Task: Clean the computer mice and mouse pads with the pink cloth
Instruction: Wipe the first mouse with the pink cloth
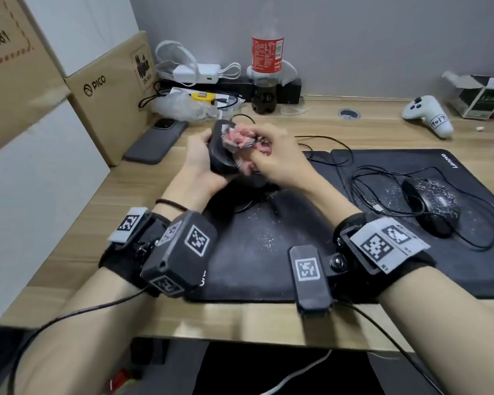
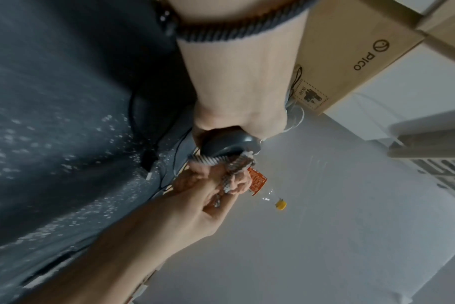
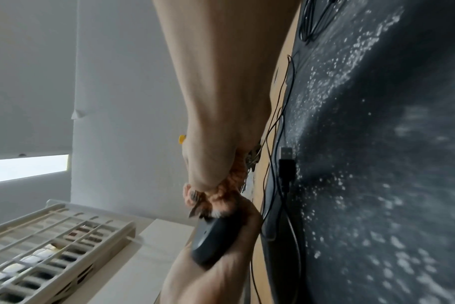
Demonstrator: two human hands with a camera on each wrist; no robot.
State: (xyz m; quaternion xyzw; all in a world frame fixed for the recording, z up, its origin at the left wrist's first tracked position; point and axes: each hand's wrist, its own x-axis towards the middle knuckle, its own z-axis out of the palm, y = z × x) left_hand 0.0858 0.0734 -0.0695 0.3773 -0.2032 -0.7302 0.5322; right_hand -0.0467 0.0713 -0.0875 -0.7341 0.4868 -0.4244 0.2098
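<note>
A: How do the two mouse pads (image 1: 268, 246) on the worktop (image 1: 354, 121) look?
B: Both speckled white, unwiped, as is the second mouse (image 1: 431, 206).
A: And the first?
B: Left hand (image 1: 200, 158) grips the mouse (image 1: 220, 155) above the pads; right hand (image 1: 280, 161) rubs the bunched pink cloth (image 1: 240, 141) on it.

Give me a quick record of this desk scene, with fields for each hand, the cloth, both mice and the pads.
left hand: holds a black mouse above the desk
right hand: grips the pink cloth, pressed on that mouse
second mouse: on the right pad, speckled white, cable loose
left pad: white specks on it
cleaning state: first mouse being wiped; second mouse and pads still dirty
</note>
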